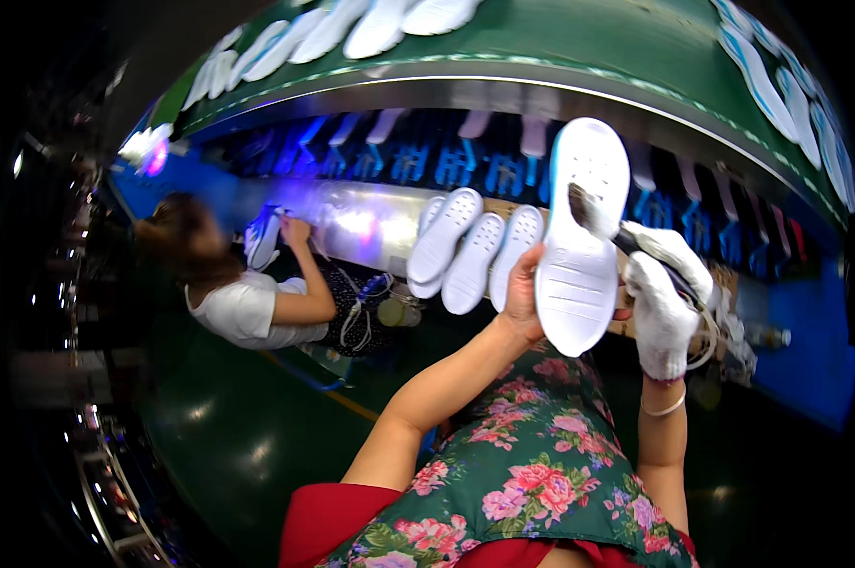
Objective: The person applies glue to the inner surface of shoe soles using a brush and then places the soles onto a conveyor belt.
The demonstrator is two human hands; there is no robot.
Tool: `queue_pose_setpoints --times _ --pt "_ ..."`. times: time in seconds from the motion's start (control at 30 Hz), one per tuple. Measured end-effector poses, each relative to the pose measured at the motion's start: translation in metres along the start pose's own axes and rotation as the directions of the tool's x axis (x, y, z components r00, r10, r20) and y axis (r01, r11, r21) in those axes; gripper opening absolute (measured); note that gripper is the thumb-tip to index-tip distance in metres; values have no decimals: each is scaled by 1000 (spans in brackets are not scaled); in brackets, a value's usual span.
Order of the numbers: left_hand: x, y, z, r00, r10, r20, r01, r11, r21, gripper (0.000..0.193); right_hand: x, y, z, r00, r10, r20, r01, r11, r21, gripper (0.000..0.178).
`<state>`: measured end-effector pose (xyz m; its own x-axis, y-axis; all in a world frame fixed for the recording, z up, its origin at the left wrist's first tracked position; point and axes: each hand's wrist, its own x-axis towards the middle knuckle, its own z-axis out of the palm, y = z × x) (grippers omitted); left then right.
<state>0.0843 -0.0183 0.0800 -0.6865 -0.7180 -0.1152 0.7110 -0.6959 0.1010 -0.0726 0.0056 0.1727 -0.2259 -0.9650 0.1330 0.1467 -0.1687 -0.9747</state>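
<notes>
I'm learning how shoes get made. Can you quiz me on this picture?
1. True or false: the right hand wears a white glove.
2. What does the left hand hold? A) a white sole B) a cup C) a box
3. Fill in: the right hand holds a ____ against the sole.

Key: 1 true; 2 A; 3 brush.
</notes>
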Motion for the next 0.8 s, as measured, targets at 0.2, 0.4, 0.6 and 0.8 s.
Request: queue_pose_setpoints --times 0.2,0.4,0.6,0.8 --pt "-5 -19 -16 972 171 -163 -169 985 23 84 -2 8 -8 912 -390 127 410 853 -322 21" --pt "-8 -40 -30 953 231 -195 -173 946 275 84 -13 36 -17 938 -322 125 340 925 -172 39" --pt "-15 -51 -35 971 155 -184 -88 939 332 86 -31 49 -10 883 -403 239 467 710 -528 48" --pt "-2 -50 -25 931 247 -268 -134 917 376 89 -61 118 6 977 -213 -18 191 909 -369 44"
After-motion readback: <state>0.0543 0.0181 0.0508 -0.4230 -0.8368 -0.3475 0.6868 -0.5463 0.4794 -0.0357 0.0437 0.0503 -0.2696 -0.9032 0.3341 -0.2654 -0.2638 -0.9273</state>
